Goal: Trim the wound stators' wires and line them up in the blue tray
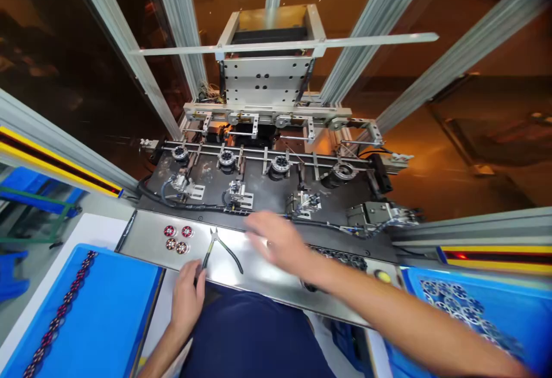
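Observation:
My left hand [188,294] is at the front edge of the metal shelf [150,237], its fingers curled beside one handle of the cutting pliers [214,251]; what they hold, if anything, is hidden. Over the middle of the shelf, my right hand [276,240] reaches across, blurred by motion, so its grip is unclear. Several small red-and-metal rotors [181,248] lie left of the pliers. Partly behind my right forearm are several dark round parts [345,258].
Four round fixtures [280,165] stand on the dark machine bed beyond the shelf. A blue tray [107,303] at left holds a row of rotors; another blue tray [521,297] at right holds metal rings. Yellow light bars [500,259] flank the frame.

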The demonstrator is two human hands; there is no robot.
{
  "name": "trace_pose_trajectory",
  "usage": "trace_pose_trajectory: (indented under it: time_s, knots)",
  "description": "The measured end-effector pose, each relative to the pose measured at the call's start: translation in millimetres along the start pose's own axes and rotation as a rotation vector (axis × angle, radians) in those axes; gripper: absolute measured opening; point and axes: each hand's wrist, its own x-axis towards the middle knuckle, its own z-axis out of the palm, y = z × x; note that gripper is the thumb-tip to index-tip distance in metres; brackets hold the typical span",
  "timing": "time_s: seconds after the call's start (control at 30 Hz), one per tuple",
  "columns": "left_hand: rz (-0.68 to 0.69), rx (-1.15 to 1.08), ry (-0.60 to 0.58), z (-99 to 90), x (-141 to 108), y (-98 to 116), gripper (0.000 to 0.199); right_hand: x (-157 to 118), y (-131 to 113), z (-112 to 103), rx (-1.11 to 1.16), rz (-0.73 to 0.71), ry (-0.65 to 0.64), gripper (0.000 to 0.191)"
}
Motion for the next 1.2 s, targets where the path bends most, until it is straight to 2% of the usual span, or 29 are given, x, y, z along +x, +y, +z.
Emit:
trace_pose_trajectory:
  time_s: [0.03, 0.1, 0.17, 0.2, 0.27, 0.37, 0.6, 0.73, 0.83, 0.9, 1.0, 1.03, 1.07, 1.1, 1.13, 1.17, 1.2]
  knots:
    - [0.006, 0.024, 0.022, -0.7, 2.1, -4.5, 0.037, -9.3, -17.6, 31.5, 0.015, 0.025, -0.061, 0.038]
    - [0.019, 0.05, 0.011, -0.6, 7.7, -11.1, 0.034, -18.6, -44.4, 87.4, 0.008, 0.145, -0.139, 0.056]
    - [0.036, 0.051, -0.06, 1.2, 14.2, -14.2, 0.032, -17.1, -59.7, 124.4, -0.016, 0.273, -0.17, 0.073]
    - [0.047, 0.045, -0.11, 2.3, 17.4, -14.5, 0.032, -14.1, -63.7, 134.5, -0.026, 0.32, -0.178, 0.079]
    - [0.066, 0.026, -0.211, 4.9, 23.2, -13.3, 0.034, -8.1, -66.8, 140.7, -0.042, 0.375, -0.194, 0.087]
    - [0.084, 0.004, -0.296, 9.0, 29.8, -10.1, 0.039, -5.9, -66.7, 132.0, -0.059, 0.416, -0.228, 0.088]
    - [0.091, -0.036, -0.286, 18.4, 31.2, -9.8, 0.038, -14.7, -60.3, 122.4, -0.063, 0.461, -0.274, 0.091]
    - [0.077, -0.071, -0.285, 14.4, 28.3, -14.9, 0.043, -18.5, -48.3, 116.9, 0.015, 0.466, -0.243, 0.086]
    - [0.068, -0.085, -0.254, 4.6, 26.3, -19.4, 0.045, -29.8, -43.7, 97.5, 0.107, 0.46, -0.203, 0.066]
    - [0.061, -0.084, -0.209, -3.0, 25.3, -22.1, 0.047, -42.6, -44.2, 70.6, 0.166, 0.451, -0.173, 0.052]
    - [0.058, -0.067, -0.129, -11.4, 26.3, -25.4, 0.048, -59.9, -39.5, 6.4, 0.218, 0.424, -0.088, 0.055]
    - [0.063, -0.061, -0.111, -12.6, 27.8, -26.3, 0.048, -61.9, -33.3, -19.3, 0.225, 0.397, -0.021, 0.062]
    - [0.071, -0.055, -0.1, -12.8, 30.0, -27.1, 0.047, -60.9, -23.6, -45.2, 0.221, 0.302, 0.134, 0.065]
    - [0.081, -0.052, -0.097, -12.0, 32.7, -27.6, 0.047, -56.9, -10.4, -70.1, 0.157, 0.209, 0.282, 0.068]
    - [0.094, -0.05, -0.101, -10.3, 35.7, -27.9, 0.046, -50.1, 6.0, -92.7, 0.041, 0.149, 0.375, 0.072]
    - [0.107, -0.049, -0.109, -7.9, 38.8, -28.0, 0.044, -41.2, 24.8, -111.9, -0.084, 0.122, 0.415, 0.075]
    - [0.121, -0.048, -0.117, -5.0, 41.8, -28.0, 0.043, -30.9, 45.1, -127.2, -0.187, 0.112, 0.396, 0.075]
